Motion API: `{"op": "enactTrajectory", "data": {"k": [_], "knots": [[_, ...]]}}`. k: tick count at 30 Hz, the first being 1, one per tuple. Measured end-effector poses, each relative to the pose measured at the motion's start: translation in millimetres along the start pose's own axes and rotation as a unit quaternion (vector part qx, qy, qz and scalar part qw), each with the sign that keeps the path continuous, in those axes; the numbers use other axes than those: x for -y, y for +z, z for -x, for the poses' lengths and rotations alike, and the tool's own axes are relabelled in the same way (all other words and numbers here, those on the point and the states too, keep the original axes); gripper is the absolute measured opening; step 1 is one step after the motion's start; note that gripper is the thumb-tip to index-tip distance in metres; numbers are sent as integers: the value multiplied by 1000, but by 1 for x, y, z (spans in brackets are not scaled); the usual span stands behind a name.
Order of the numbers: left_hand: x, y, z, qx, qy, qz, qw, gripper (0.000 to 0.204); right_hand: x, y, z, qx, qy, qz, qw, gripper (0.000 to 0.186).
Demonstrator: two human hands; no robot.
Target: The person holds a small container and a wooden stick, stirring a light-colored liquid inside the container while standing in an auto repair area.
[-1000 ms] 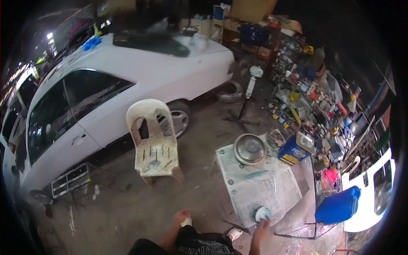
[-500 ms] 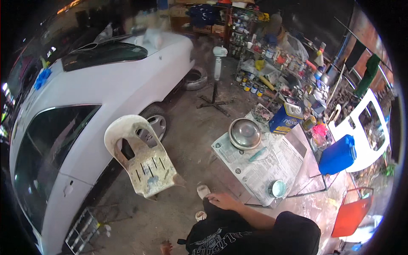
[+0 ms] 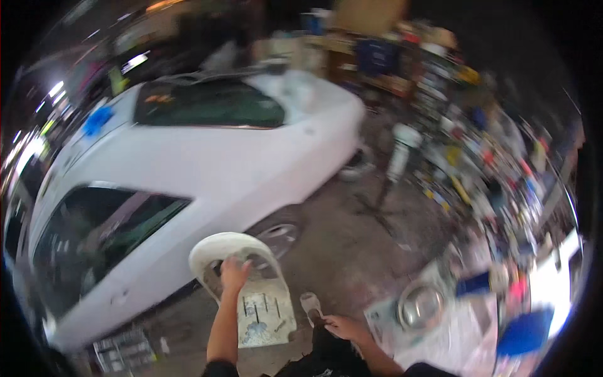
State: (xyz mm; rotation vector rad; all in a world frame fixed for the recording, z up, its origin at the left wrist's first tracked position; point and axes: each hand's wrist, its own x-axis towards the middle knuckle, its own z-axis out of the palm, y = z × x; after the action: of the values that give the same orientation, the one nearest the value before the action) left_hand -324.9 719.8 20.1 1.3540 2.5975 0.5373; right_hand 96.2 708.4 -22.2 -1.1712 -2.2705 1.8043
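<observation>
My left hand (image 3: 234,275) is stretched out over the backrest of a white plastic armchair (image 3: 267,314) stained with paint. Its thumb stands apart from the other fingers; blur hides whether they touch the chair. Slots and a bluish smear mark the chair's seat. Low in the middle, my right hand (image 3: 342,327) lies against my dark clothing, fingers extended and nothing visible in it. One foot in a light-coloured shoe (image 3: 310,303) shows just beyond that hand.
A whitish car (image 3: 251,157) fills the left, its wheel behind the chair. On the right, a newspaper-covered table (image 3: 461,333) bears a round lamp-like piece (image 3: 420,306). Beyond stand a white-topped stand (image 3: 397,154), crowded shelves (image 3: 433,81) and a blue container (image 3: 526,331).
The view has swung left, shifting the car, chair and table rightward and down in the picture. My left hand has risen from the lower edge to the chair's backrest. My right hand stays low.
</observation>
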Motion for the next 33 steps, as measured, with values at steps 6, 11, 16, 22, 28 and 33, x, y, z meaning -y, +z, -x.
{"op": "enactTrajectory", "data": {"k": [6, 11, 16, 22, 28, 33], "knots": [[-8, 23, -131, 37, 48, -141, 988, 79, 31, -84, -95, -88, 65, -11, 994, 46], [-6, 9, -151, 176, -16, -146, 973, 76, 54, -131, -159, -110, 166, -19, 980, 45], [20, -9, -124, 134, -14, -182, 974, 75, 78, -134, -158, -57, 157, 24, 986, 46], [80, -41, -78, 2, -22, -170, 985, 78, 35, -119, -146, -7, 111, 61, 992, 46], [102, -52, -63, -46, -52, -163, 984, 76, 57, -114, -101, -109, 79, 93, 987, 45], [107, -63, -77, -60, -101, -166, 979, 80, -6, -126, -92, -126, 111, 112, 979, 46]]}}
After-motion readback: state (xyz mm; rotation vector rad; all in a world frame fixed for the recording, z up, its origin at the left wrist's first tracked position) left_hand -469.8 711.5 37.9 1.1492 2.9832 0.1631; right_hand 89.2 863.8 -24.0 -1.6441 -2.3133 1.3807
